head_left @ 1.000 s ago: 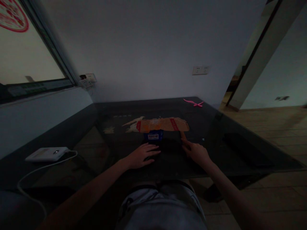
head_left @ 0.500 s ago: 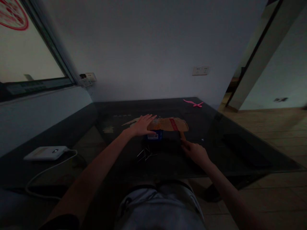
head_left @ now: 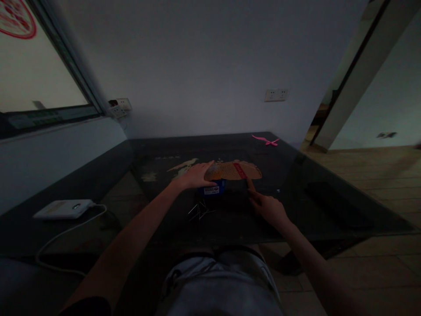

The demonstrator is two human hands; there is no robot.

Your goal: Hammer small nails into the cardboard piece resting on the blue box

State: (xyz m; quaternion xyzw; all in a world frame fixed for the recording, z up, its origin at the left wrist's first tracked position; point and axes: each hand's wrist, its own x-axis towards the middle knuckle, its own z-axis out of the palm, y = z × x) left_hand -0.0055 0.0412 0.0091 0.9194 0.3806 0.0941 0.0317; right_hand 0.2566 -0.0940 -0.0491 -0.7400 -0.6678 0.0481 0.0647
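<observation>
A flat brown piece with a dotted pattern and a red band (head_left: 226, 170) lies across a blue container with a white label (head_left: 211, 190). My left hand (head_left: 194, 175) holds its left end, thumb along the near side just above the container and fingers over the far side. My right hand (head_left: 269, 210) is closed around a slim brown stick or handle (head_left: 250, 184), whose upper end meets the near right edge of the brown piece. Whether the two are joined I cannot tell. Several thin metal pins or nails (head_left: 200, 211) lie loose in front of the container.
On the dark glossy table (head_left: 158, 228), a white power bank or charger (head_left: 64, 210) with a cable lies left. A pink strip (head_left: 267, 141) is at the far right, and a dark flat object (head_left: 335, 204) nearer right. Wall sockets (head_left: 276, 95) are behind.
My left hand's fingers have drawn in from lying spread over the top to curling round the brown piece's left end. The brown piece and container have shifted slightly; my right hand has barely moved.
</observation>
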